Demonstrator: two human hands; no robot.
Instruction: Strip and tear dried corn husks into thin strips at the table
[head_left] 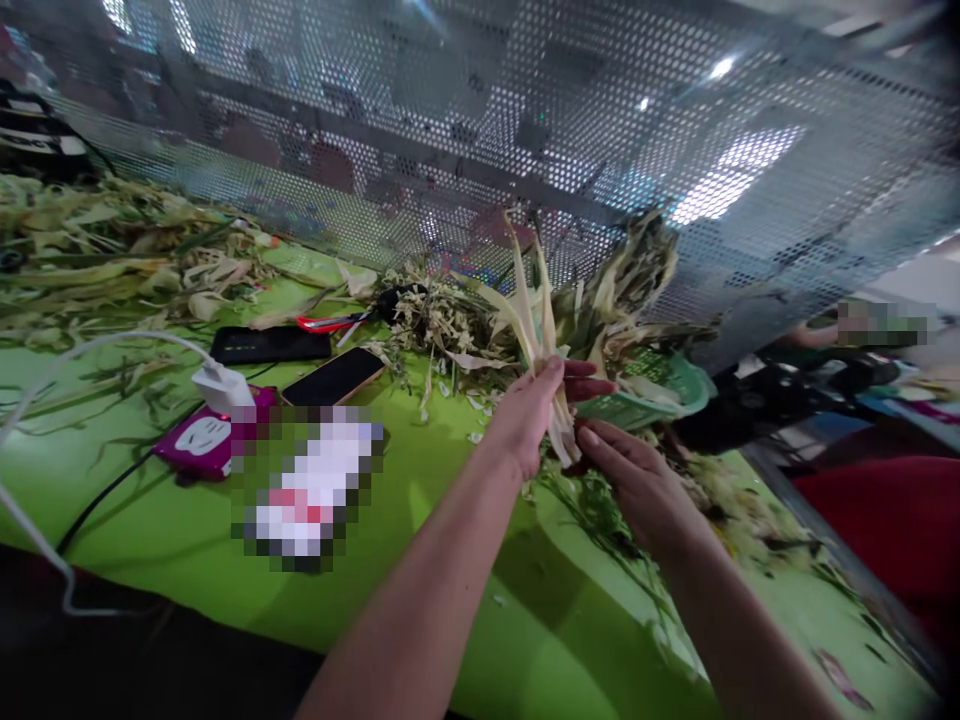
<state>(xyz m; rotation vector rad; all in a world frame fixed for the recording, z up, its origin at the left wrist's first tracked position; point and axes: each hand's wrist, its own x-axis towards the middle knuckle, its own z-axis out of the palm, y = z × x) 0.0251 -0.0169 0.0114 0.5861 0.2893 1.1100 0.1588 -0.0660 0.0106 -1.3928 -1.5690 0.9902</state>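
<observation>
A pale, dried corn husk (561, 428) stands upright over the green table, its long leaf tips spread upward. My left hand (529, 405) is closed around its middle, thumb in front and some fingers stretched out to the right. At the husk's lower end, the fingertips of my right hand (626, 470) pinch the cut base; their exact hold is partly hidden. Just behind both hands sits a green plastic basket (690, 392) with more husks in it. Green stems (600, 505) lie on the table below my right hand.
Dry leaves (217, 265) are heaped at the left, and small plant scraps (427, 320) lie mid-table. A red cutter (330, 322), black phone (270, 344), another phone (335, 378), a blurred-out lit phone and a purple power strip (196, 445) with cables lie left. Perforated metal (465, 150) stands behind.
</observation>
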